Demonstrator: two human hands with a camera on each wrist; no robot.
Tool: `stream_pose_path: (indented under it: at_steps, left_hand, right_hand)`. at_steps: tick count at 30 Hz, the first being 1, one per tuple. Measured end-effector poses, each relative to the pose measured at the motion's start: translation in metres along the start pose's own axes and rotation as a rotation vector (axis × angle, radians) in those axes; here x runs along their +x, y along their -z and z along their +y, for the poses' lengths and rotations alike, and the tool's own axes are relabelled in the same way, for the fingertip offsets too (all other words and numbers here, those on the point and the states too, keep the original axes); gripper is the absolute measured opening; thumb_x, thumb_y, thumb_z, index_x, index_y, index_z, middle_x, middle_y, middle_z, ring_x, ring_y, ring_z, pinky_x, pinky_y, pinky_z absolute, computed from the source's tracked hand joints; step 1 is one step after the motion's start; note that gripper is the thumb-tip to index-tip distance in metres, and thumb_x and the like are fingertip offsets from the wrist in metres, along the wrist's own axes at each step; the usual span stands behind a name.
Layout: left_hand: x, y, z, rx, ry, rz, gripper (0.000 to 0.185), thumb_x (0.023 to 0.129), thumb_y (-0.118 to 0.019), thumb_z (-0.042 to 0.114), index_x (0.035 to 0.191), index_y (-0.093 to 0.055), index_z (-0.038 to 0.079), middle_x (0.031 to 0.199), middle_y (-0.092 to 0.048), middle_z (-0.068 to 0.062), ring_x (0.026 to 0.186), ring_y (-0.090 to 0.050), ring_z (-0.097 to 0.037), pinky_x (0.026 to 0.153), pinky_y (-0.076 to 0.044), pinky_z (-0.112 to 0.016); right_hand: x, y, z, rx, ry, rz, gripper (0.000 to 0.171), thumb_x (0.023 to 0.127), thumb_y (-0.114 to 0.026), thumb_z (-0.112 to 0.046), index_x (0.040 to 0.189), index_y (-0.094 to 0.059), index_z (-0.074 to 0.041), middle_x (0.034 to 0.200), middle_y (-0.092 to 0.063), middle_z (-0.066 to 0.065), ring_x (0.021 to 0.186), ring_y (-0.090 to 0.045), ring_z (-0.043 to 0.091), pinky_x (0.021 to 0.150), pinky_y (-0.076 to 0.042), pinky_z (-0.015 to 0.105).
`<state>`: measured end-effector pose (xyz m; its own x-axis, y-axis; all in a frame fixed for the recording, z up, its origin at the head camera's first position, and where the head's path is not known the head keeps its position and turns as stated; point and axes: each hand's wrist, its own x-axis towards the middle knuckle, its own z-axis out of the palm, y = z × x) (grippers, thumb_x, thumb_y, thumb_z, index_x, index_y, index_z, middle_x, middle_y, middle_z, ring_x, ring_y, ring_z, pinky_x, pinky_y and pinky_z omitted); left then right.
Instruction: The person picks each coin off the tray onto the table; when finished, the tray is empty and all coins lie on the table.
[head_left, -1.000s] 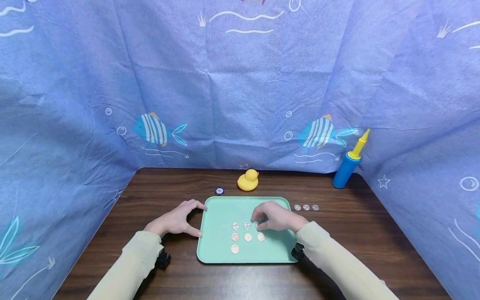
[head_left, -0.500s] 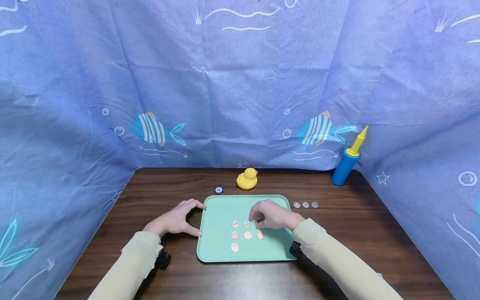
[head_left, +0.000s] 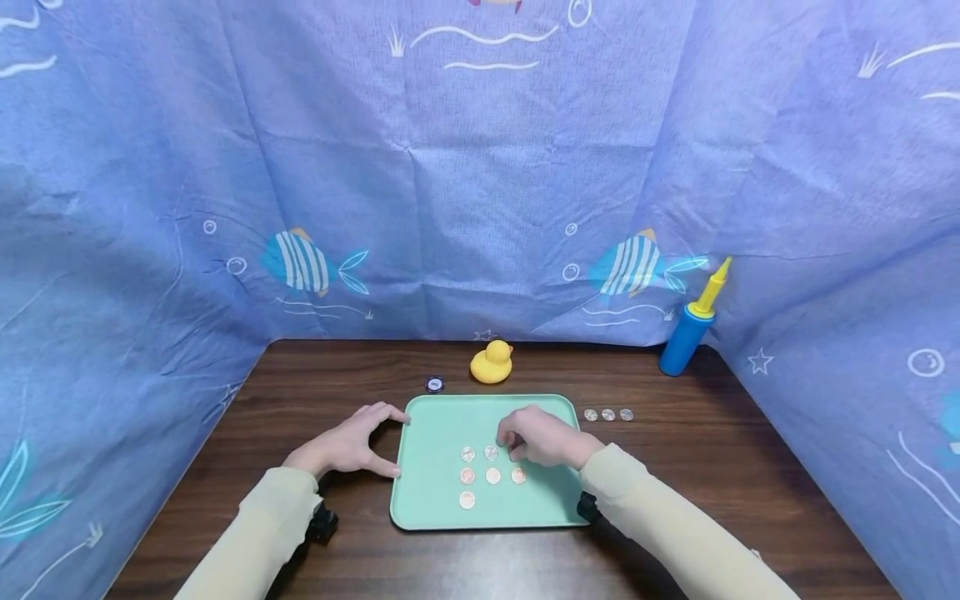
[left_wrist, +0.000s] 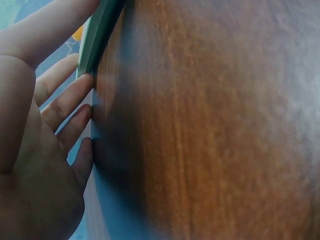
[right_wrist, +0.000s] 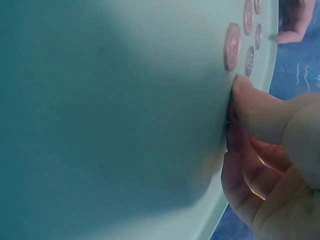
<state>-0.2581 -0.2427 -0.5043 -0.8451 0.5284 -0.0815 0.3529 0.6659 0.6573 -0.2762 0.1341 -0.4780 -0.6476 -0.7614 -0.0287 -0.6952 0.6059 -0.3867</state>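
Observation:
A mint green tray (head_left: 420, 508) lies on the dark wooden table and carries several coins (head_left: 492, 476) in rows. My right hand (head_left: 512, 451) rests on the tray at the right end of the upper row. In the right wrist view its thumb and fingers (right_wrist: 250, 100) pinch a coin (right_wrist: 230, 114) against the tray floor, close to other coins (right_wrist: 231, 46). My left hand (head_left: 396, 444) is arched at the tray's left rim, thumb and forefinger touching the edge. Its fingers (left_wrist: 70, 107) lie against the rim (left_wrist: 100, 35) in the left wrist view.
Three more coins (head_left: 607, 414) lie in a row on the table right of the tray. A yellow rubber duck (head_left: 492, 362) and a small blue disc (head_left: 434, 384) sit behind the tray. A blue and yellow hand pump (head_left: 688, 329) stands at the back right. Blue cloth walls surround the table.
My right hand has sunk slightly, bringing its fingertips down onto the tray beside the upper row of coins. The left hand stays at the tray's rim.

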Motion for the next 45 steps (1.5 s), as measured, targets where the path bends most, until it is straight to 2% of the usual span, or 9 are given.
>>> stream_pose_path:
  at_steps: [6, 16, 23, 28, 36, 45]
  left_hand:
    - [-0.002, 0.0, 0.001, 0.002, -0.014, 0.004, 0.081, 0.079, -0.091, 0.051, 0.143, -0.056, 0.016, 0.148, -0.053, -0.006, 0.144, -0.039, -0.036, 0.115, -0.035, -0.062]
    - [-0.001, 0.0, 0.001, 0.007, -0.019, 0.001, 0.081, 0.079, -0.091, 0.05, 0.143, -0.056, 0.015, 0.147, -0.053, -0.007, 0.144, -0.039, -0.036, 0.116, -0.034, -0.062]
    - [-0.002, 0.001, 0.003, 0.01, -0.008, 0.002, 0.081, 0.079, -0.091, 0.05, 0.143, -0.056, 0.015, 0.147, -0.053, -0.007, 0.143, -0.04, -0.036, 0.115, -0.035, -0.062]
    - [-0.002, 0.002, 0.006, 0.013, 0.005, -0.001, 0.081, 0.079, -0.091, 0.049, 0.144, -0.056, 0.015, 0.149, -0.052, -0.008, 0.145, -0.039, -0.037, 0.115, -0.035, -0.062]
    - [-0.001, 0.003, 0.007, 0.012, -0.003, 0.002, 0.08, 0.079, -0.092, 0.047, 0.143, -0.057, 0.015, 0.15, -0.051, -0.011, 0.146, -0.037, -0.04, 0.116, -0.033, -0.064]
    - [-0.001, 0.001, 0.005, 0.007, 0.013, -0.005, 0.08, 0.079, -0.091, 0.05, 0.144, -0.057, 0.018, 0.15, -0.051, -0.007, 0.146, -0.038, -0.036, 0.116, -0.034, -0.062]
  right_hand:
    - [0.0, -0.003, -0.002, -0.034, -0.011, 0.0, 0.02, 0.086, -0.085, 0.0, 0.099, -0.075, -0.011, 0.087, -0.067, -0.006, 0.083, -0.06, 0.007, 0.081, -0.055, 0.028]
    - [-0.001, -0.002, -0.001, -0.022, 0.025, 0.014, 0.021, 0.084, -0.085, 0.003, 0.085, -0.073, -0.014, 0.08, -0.066, -0.009, 0.076, -0.056, 0.004, 0.073, -0.052, 0.024]
    - [-0.006, 0.001, 0.002, -0.002, 0.027, 0.041, 0.02, 0.085, -0.086, 0.0, 0.086, -0.073, -0.015, 0.084, -0.065, -0.006, 0.079, -0.056, 0.006, 0.073, -0.051, 0.024]
    - [-0.01, 0.001, 0.008, 0.054, 0.056, 0.072, 0.018, 0.084, -0.085, 0.003, 0.087, -0.075, -0.012, 0.085, -0.068, -0.003, 0.079, -0.058, 0.007, 0.074, -0.052, 0.025]
    - [-0.022, 0.009, 0.021, 0.167, 0.053, 0.096, 0.015, 0.085, -0.084, 0.003, 0.086, -0.076, -0.01, 0.083, -0.073, -0.003, 0.079, -0.064, 0.005, 0.075, -0.056, 0.026]
    - [-0.046, 0.022, 0.038, 0.244, -0.029, 0.126, 0.01, 0.092, -0.081, -0.006, 0.088, -0.076, -0.013, 0.082, -0.07, -0.006, 0.078, -0.063, 0.005, 0.075, -0.057, 0.028]
